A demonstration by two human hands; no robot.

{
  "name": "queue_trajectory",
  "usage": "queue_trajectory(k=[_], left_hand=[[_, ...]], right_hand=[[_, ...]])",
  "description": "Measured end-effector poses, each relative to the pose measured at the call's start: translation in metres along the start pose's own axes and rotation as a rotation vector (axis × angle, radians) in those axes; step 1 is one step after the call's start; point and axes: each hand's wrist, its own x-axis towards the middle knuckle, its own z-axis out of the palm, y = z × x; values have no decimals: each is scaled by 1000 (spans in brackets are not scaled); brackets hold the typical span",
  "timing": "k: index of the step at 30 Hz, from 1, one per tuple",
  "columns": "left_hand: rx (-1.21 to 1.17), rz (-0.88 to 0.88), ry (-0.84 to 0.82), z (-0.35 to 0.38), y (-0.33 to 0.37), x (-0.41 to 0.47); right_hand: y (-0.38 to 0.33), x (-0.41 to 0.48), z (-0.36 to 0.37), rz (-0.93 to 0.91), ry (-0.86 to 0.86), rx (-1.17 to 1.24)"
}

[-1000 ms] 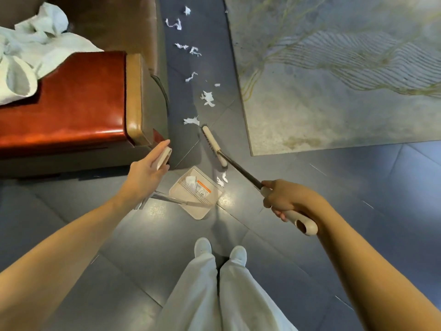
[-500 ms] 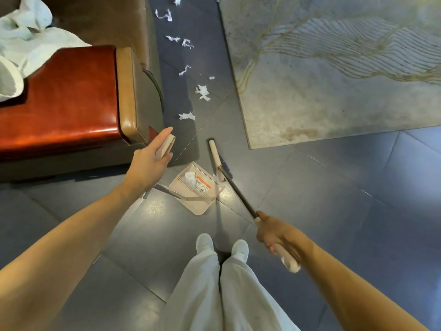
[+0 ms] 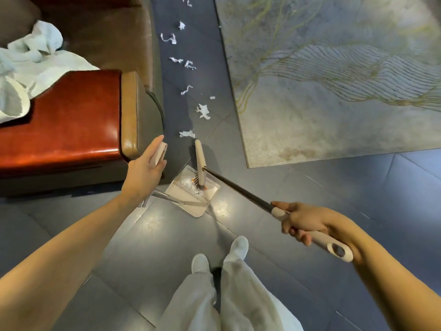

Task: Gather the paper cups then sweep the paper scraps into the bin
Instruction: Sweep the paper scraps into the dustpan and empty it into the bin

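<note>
The floor point(image 3: 167, 247) is made of dark grey tiles that shine a little. A big pale rug point(image 3: 334, 91) lies at the far right and a brown sofa point(image 3: 133, 111) with a red seat stands at the left. Between the sofa and the rug lies a line of white paper scraps point(image 3: 203, 111), at least nine of them. There is one broom point(image 3: 200, 161), one dustpan point(image 3: 195, 210) and two white shoes point(image 3: 200, 262). The left hand point(image 3: 145, 168) holds the top of the dustpan's long handle. The right hand point(image 3: 303, 220) is curled round the broom's pale grip. The near end of the broom head lies over the dustpan, and its far end is just beside the nearest scrap. Something white sits in the pan (too blurry to tell what). A white cloth point(image 3: 47, 65) on the sofa is cut off at the left edge.
</note>
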Motion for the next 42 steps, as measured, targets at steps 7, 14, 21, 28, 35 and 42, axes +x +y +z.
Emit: queue_trajectory(k=[7,14,21,28,35,42], left_hand=[[-73,-87,130,3,26,64],[-24,-177,265,16,55,161],[-147,-227,356,27,82,226],[-55,-250,394,24,84,234],[-63,-224,363,7,73,272],[-74,-132,261,1,80,307]], right_hand=[[-93,51,-72,-142,189,-42],[-224,128,-174,-311,409,-453],[-354,189,-256,-344,490,-784],[-388,235,-265,-291,323,-713],[-358,208,-235,-154,150,-635],[-341,163,-227,8,4,-402]])
